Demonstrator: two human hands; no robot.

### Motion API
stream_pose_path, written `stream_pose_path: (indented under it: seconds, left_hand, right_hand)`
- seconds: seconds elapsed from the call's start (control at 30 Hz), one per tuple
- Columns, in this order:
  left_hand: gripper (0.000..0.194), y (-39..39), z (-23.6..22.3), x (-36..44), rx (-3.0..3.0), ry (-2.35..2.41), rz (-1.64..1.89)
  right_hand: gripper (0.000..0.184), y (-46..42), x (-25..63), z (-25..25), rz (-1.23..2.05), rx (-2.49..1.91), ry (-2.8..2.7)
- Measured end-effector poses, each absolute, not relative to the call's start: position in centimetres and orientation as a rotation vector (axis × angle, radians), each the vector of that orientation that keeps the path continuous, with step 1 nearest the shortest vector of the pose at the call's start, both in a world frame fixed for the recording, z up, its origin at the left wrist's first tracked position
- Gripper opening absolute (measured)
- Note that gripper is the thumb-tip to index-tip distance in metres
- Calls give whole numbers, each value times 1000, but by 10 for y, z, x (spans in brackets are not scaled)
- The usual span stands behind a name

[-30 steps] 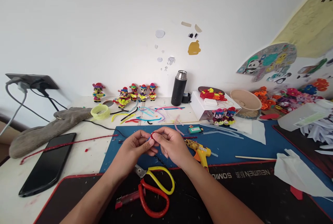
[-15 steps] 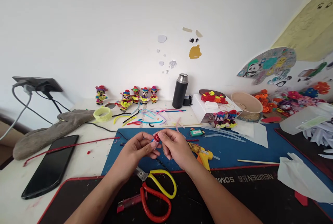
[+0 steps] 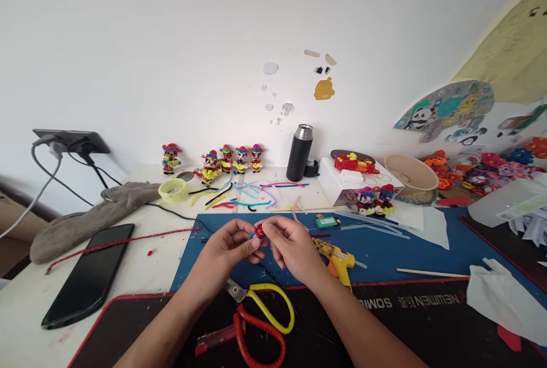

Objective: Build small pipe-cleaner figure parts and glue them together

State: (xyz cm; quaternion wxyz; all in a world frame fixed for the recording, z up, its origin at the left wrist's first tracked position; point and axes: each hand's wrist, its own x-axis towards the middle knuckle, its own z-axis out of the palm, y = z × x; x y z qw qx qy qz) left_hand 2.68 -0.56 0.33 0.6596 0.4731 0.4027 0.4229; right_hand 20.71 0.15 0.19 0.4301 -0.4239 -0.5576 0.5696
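Note:
A small red fuzzy coil point(image 3: 260, 232), wound from pipe cleaner, sits pinched between the fingertips of both hands above the blue cutting mat point(image 3: 376, 245). My left hand point(image 3: 228, 248) grips it from the left, with a bit of blue showing at the fingertips. My right hand point(image 3: 293, 247) pinches it from the right, fingers curled. Yellow-and-red scissors point(image 3: 262, 319) lie just below the hands. An orange glue gun point(image 3: 335, 257) rests to the right of my right hand.
A black phone point(image 3: 88, 274) and a long red pipe cleaner point(image 3: 119, 240) lie at left. Loose coloured pipe cleaners point(image 3: 248, 192), several small figurines point(image 3: 226, 160) and a black flask point(image 3: 299, 153) stand behind. A white box point(image 3: 342, 183), a bowl point(image 3: 405, 173) and paper scraps point(image 3: 504, 299) fill the right.
The red piece between my fingers has become a tighter round coil. Both hands stayed together; the view shifted slightly down and left.

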Motion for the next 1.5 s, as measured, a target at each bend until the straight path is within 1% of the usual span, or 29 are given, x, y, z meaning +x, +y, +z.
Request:
stream_pose_path:
  seconds: [0.2, 0.43, 0.73, 1.1, 1.3, 1.5]
  left_hand:
    - [42, -6, 4, 28, 1081, 901, 944]
    - [41, -8, 2, 29, 1095, 892, 929]
    - [41, -7, 3, 29, 1097, 893, 935]
    - [43, -7, 6, 29, 1103, 901, 938]
    - [44, 0, 1, 19, 1065, 1005, 1063]
    - [45, 6, 1, 11, 1030, 1044, 1175]
  right_hand:
    - [60, 1, 207, 2, 1412, -1048, -1377]
    - [52, -1, 206, 2, 1378, -1105, -1403]
    - [56, -3, 205, 6, 1360, -1091, -1398]
    - [43, -7, 203, 6, 1255, -1120, -1465]
    - [44, -6, 206, 7, 1157, -1101, -1426]
    - [39, -11, 202, 5, 1091, -1100, -1405]
